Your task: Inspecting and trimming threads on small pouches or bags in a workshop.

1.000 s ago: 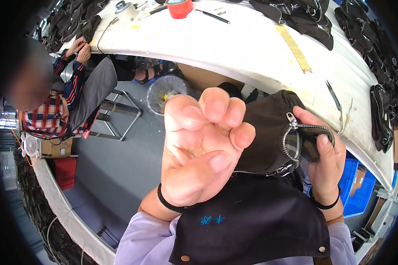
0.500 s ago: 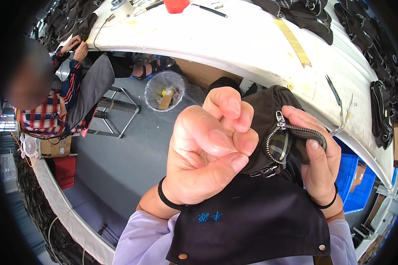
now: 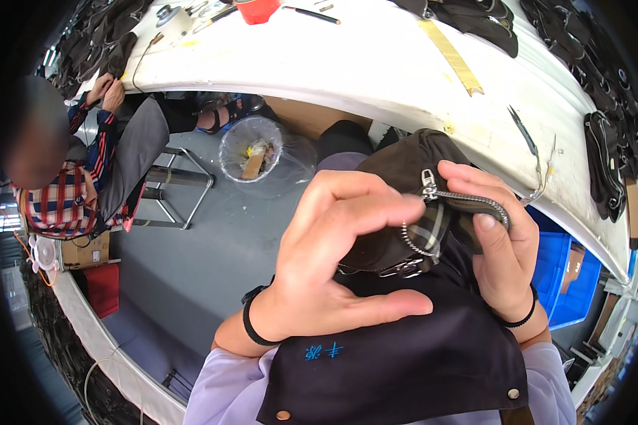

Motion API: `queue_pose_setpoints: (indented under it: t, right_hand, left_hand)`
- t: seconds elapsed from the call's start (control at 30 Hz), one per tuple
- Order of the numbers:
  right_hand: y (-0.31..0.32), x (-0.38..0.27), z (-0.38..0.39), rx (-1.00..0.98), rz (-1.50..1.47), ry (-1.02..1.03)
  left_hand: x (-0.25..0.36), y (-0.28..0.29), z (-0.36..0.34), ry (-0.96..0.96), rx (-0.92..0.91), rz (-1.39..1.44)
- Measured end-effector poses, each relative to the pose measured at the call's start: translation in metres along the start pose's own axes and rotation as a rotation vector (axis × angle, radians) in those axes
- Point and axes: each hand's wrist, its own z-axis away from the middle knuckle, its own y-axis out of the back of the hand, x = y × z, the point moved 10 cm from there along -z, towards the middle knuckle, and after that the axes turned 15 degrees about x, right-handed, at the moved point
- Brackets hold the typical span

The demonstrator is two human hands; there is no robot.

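Brown bag (image 3: 429,150), on the near side of the table (image 3: 376,67): right hand (image 3: 505,244) pinches the zipper edge (image 3: 468,201), best kept taut; left hand (image 3: 312,258) has thumb and forefinger apart, contact at the zipper pull (image 3: 426,177) unclear.

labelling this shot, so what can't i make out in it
Dark brown fabric bag, head view: most of its inside, hidden by its folds; part of its left side, behind the left hand.
Silver metal zipper pull, head view: whether that hand touches it, being so close.
Bright red object, head view: its top, cut off by the upper edge.
Scraps in the round bin, head view: too small.
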Motion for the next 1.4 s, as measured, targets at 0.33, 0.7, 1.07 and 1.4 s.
queue_pose_setpoints:
  t: [0.33, 0.7, 1.07, 1.4]
  right_hand:
    - [-0.001, -0.019, 0.016, -0.004, 0.183, 0.337]
    - [-0.022, -0.054, 0.052, -0.126, 0.127, 0.766]
    - [-0.031, -0.02, 0.03, -0.335, 0.559, 0.637]
    - [-0.032, 0.066, 0.024, -0.408, -0.071, -0.573]
  left_hand:
    - [-0.014, -0.015, 0.009, 0.006, -0.094, -0.317]
    - [-0.011, -0.005, 0.019, 0.195, -0.202, -0.166]
    - [-0.019, -0.018, 0.035, 0.083, -0.179, -0.435]
    - [-0.076, -0.029, 0.065, 0.979, -0.261, 0.219]
